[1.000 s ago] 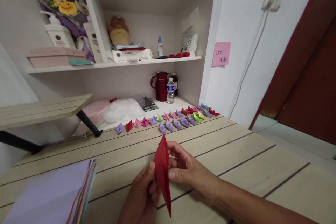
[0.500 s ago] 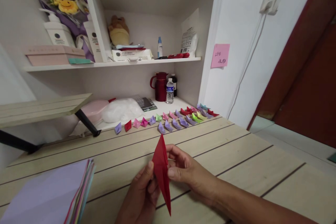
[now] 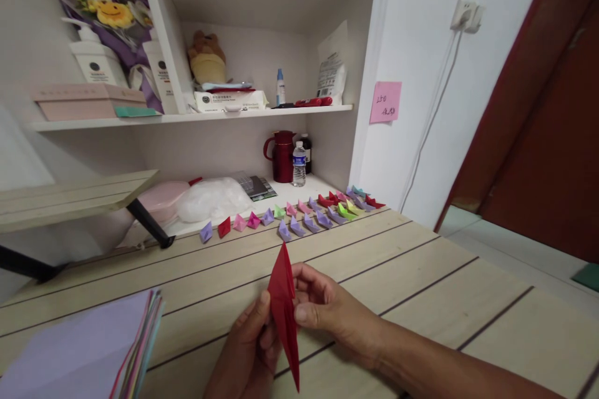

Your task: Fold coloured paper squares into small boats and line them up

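Note:
A folded piece of red paper (image 3: 282,305), long and pointed at both ends, stands nearly upright above the table. My left hand (image 3: 253,336) pinches its left edge, thumb on the near face and fingers behind. On the other side, my right hand (image 3: 322,308) holds the right edge between thumb and curled fingers; some of those fingertips are hidden behind the paper. Beyond the hands, small folded paper boats (image 3: 324,219) in purple, red, pink, green and yellow line the far edge of the table.
A stack of coloured paper (image 3: 79,343) lies at the left on the slatted table (image 3: 430,299). Behind stand a dark red jug (image 3: 282,159) and a water bottle (image 3: 299,165) in the shelf unit. A small raised shelf (image 3: 70,196) on black legs sits at the far left.
The view has shifted slightly. Both hands keep their hold on the red paper, whose shape and pose look almost the same.

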{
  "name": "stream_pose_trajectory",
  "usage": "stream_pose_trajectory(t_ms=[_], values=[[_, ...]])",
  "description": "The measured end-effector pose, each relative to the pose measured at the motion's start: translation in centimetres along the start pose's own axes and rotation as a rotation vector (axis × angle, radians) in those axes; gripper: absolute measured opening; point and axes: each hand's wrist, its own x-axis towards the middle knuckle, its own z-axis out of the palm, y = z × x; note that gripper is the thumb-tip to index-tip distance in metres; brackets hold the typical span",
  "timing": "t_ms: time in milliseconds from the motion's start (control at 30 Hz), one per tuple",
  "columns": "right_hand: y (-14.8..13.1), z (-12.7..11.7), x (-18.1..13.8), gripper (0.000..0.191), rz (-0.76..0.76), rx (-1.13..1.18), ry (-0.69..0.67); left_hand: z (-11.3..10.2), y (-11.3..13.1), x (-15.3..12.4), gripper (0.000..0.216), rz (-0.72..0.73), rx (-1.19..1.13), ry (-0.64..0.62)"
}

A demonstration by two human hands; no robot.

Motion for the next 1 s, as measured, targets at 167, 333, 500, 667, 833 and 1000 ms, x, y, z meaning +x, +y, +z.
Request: stream_pose_trajectory(t_ms=[167, 333, 500, 667, 833, 1000], values=[[-0.06, 0.01, -0.06, 0.051, -0.002, -0.024, -0.012, -0.31, -0.04, 0.18, 0.037, -0.015, -0.005, 0.007], [0.15, -0.19, -0.03, 0.047, -0.011, -0.040, -0.014, -0.07, 0.15, 0.06, 0.031, -0.014, -0.008, -0.045], [0.31, -0.37, 0.11, 0.044, -0.017, -0.046, 0.003, 0.55, 0.39, -0.12, 0.031, 0.001, -0.026, -0.083], [0.09, -0.20, -0.16, 0.054, -0.021, -0.022, 0.006, 0.38, 0.19, -0.18, 0.031, 0.005, -0.011, -0.067], [-0.09, -0.04, -0.38, 0.062, -0.019, -0.017, 0.016, 0.35, 0.01, -0.39, 0.039, 0.021, 0.043, -0.051], [-0.15, -0.11, -0.28, 0.060, -0.024, -0.022, 0.004, 0.60, -0.03, -0.37, 0.042, 0.029, 0.059, -0.068]])
